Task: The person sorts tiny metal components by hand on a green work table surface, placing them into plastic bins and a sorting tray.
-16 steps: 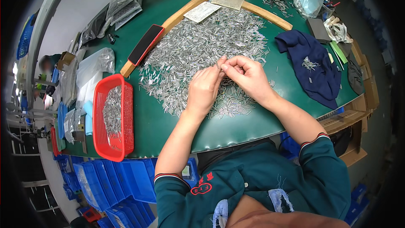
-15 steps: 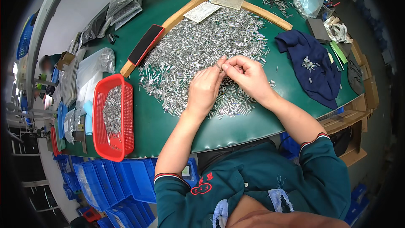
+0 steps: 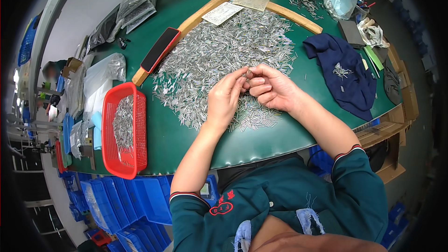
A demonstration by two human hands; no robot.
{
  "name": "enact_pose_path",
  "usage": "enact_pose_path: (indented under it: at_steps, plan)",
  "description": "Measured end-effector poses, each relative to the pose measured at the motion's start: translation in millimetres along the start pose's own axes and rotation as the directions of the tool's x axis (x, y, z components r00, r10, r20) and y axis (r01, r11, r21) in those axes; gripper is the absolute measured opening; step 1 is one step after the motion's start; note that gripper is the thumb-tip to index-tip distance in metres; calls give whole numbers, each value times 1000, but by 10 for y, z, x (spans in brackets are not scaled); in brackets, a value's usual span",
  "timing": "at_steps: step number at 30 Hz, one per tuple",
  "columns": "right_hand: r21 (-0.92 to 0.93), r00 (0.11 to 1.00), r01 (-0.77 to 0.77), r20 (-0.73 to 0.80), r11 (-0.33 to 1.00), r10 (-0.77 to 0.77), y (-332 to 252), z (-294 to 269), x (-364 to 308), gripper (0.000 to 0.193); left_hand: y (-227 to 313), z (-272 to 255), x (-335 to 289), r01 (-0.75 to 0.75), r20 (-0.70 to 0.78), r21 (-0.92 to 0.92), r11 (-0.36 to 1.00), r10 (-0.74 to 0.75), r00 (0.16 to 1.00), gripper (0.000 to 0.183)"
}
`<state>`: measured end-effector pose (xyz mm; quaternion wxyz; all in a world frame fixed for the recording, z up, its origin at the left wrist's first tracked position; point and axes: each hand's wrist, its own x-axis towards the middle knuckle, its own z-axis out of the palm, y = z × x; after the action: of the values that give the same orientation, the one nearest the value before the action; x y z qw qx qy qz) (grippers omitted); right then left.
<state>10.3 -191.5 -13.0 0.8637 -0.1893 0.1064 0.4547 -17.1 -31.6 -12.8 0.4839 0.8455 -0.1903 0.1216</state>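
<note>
A wide heap of small silvery metal pins (image 3: 224,42) covers the middle of the green table (image 3: 172,147). Over its near part my two hands meet, fingertips close together. My left hand (image 3: 225,98) is closed, thumb and fingers pinched. My right hand (image 3: 275,88) is closed too, fingers curled and thumb against the forefinger. Between the fingertips shows a bit of something small and metallic, probably pins, though too little of it is visible to be sure. Left of the heap, a red plastic basket (image 3: 141,135) holds more pins.
Wooden strips (image 3: 295,16) border the heap's far side, with a black-topped red block (image 3: 160,50) and a pale card (image 3: 221,14) on them. A dark blue cloth (image 3: 338,56) with some pins lies right. Blue bins (image 3: 154,200) stand below the table's left edge.
My right hand's fingers have curled in more and turned, so their tips now show. My left fingers have shifted slightly against them. The heap and basket look the same.
</note>
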Motion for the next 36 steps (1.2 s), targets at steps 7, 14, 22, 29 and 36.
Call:
enact_pose_path:
  at_steps: [7, 14, 22, 29, 36]
  plan:
    - [73, 999, -4, 33, 997, 2, -12, -16, -27, 15, 5, -35, 5, 141, 4, -188, 972, -142, 990, 23]
    - [-126, 978, 191, -54, 973, -199, 7, 143, -106, 15, 26, -50, 7, 117, -81, -193, 974, -135, 988, 30]
    - [-395, 939, 297, -42, 869, -341, 21, 109, -113, 18, 18, -50, 3, 27, -96, -136, 990, -41, 995, 49]
    - [-798, 783, 448, 133, 403, -607, 151, 136, -42, 20, -4, -33, 6, -56, -99, -39, 998, 51, 994, 53]
    - [-914, 720, 392, 237, 101, -652, 144, 80, -33, 19, -24, -73, 22, -266, -39, 321, 909, 293, 955, 61]
